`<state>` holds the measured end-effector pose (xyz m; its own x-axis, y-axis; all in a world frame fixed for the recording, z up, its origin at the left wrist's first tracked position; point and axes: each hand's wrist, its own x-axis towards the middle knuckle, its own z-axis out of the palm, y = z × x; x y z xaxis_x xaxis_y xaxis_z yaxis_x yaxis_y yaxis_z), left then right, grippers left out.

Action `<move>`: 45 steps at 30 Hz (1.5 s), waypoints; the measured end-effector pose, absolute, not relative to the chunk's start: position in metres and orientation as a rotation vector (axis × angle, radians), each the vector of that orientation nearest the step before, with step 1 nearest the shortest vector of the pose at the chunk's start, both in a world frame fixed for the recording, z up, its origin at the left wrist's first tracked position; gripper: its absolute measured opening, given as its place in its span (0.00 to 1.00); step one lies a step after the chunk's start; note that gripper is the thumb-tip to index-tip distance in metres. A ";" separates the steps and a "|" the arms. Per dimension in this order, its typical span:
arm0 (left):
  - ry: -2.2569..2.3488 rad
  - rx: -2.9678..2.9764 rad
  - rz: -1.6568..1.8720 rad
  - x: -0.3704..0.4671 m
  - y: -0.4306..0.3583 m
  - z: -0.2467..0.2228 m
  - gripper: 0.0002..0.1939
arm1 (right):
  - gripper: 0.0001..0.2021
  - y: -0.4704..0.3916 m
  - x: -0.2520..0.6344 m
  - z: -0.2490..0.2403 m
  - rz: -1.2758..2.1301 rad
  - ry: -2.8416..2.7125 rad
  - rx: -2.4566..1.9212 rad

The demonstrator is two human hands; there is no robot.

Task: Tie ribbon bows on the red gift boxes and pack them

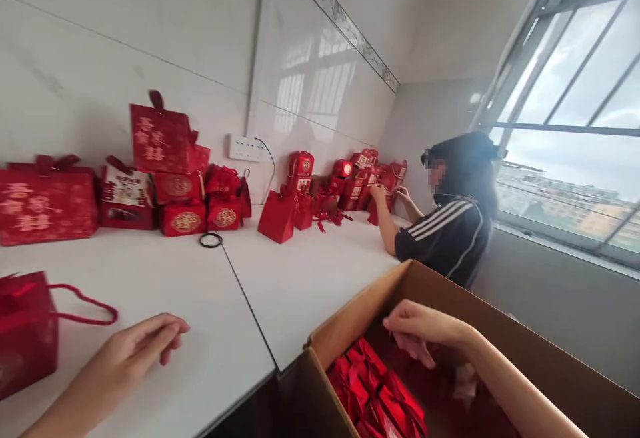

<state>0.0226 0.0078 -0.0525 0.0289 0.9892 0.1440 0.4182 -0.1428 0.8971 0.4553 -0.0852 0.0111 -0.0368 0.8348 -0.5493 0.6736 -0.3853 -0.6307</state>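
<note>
Gold Chinese characters stand on the large red gift bag at the far left of the tabletop, and more on the tall red box stacked beside it, but they are too blurred to read. Round gold emblems mark the small red boxes below. The white label on another box cannot be read either.

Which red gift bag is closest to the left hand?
The red bag at the table's near-left edge, its looped cord handle reaching toward the left hand. All other red bags and boxes stand far back against the wall.
</note>
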 end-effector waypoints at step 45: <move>1.100 1.796 1.209 0.017 -0.021 -0.027 0.25 | 0.20 0.018 0.201 0.031 0.929 -1.624 -0.846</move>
<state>0.0173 -0.0209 -0.0273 0.2044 0.9140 0.3504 0.2630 -0.3960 0.8798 0.2013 0.0182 0.0308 -0.2152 0.8779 0.4278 0.0761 0.4518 -0.8888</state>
